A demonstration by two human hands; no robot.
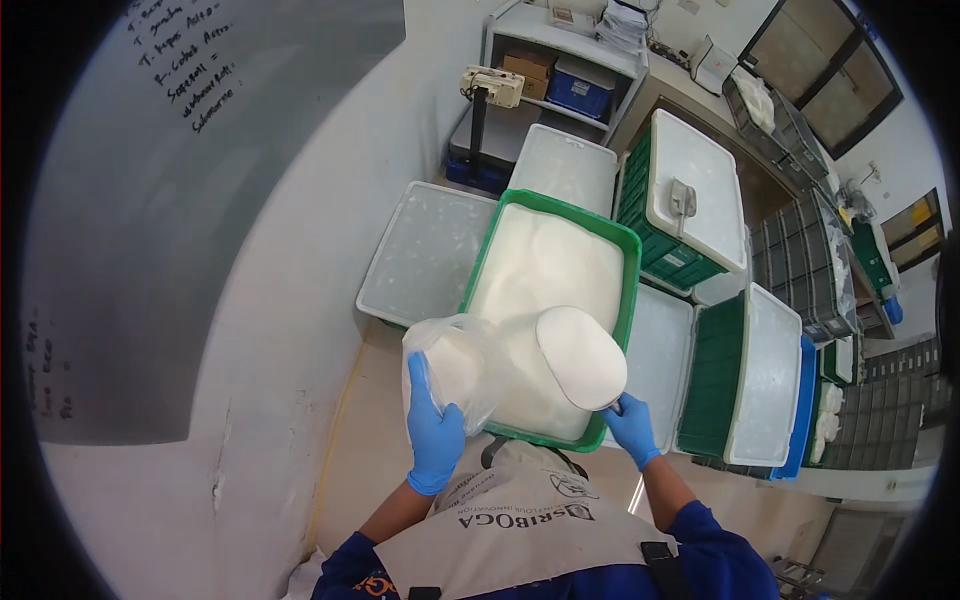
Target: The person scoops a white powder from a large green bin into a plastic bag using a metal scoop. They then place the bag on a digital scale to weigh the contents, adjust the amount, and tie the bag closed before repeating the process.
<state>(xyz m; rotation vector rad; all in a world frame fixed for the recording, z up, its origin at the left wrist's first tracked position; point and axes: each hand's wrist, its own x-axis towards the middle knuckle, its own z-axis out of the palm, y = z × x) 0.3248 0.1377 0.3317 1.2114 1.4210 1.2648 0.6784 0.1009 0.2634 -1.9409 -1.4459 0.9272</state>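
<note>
A green plastic crate full of white powder stands right in front of me. In a blue glove, my left hand holds a clear plastic bag with white powder inside, over the crate's near left corner. My right hand, also gloved in blue, grips the handle of a large scoop. White powder heaps the scoop, which is over the near right part of the crate. The glove mostly covers the scoop's handle.
Lidded bins adjoin the crate. At the right stand green crates with white lids, and a small scoop lies on another lid. Farther back are a platform scale's display and a shelf unit. A wall runs along the left.
</note>
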